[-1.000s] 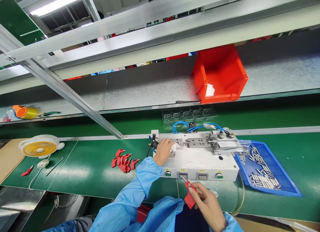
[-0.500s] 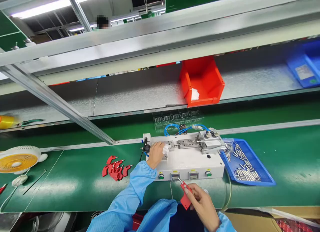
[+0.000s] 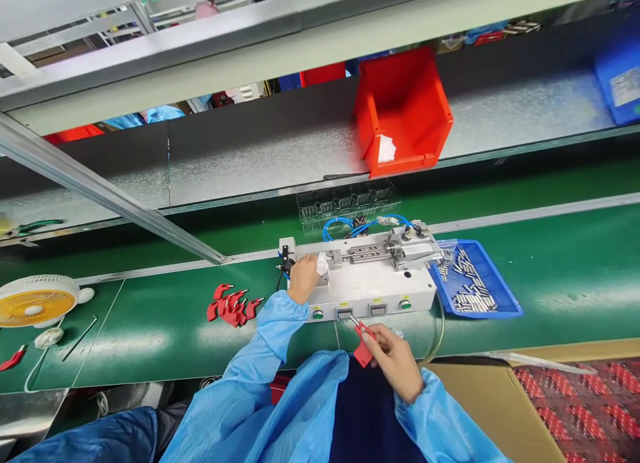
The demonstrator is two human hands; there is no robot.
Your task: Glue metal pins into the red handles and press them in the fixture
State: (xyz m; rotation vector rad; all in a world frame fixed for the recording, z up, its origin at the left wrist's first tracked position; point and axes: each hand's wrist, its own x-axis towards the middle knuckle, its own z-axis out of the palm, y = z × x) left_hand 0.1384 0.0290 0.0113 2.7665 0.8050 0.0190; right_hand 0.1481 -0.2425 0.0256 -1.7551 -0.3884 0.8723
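Note:
My left hand is closed at the left end of a white bench fixture, with a crumpled white tissue at its fingertips against the metal clamp block. What lies under those fingers is hidden. In front of the fixture, my right hand pinches a red plastic part with a metal pin sticking out toward the upper left. A pile of similar red parts rests on the green bench, left of the fixture. To the right, a blue tray holds many loose metal pins.
An orange-red bin sits on the metal shelf above. Behind the fixture are a clear plastic tray and blue air hoses. A white and yellow fan lies at far left. An open carton with packed red parts is at lower right.
The view has tilted downward, so the bench appears higher and more of the carton shows. Both hands keep nearly the same places at the fixture and the same holds.

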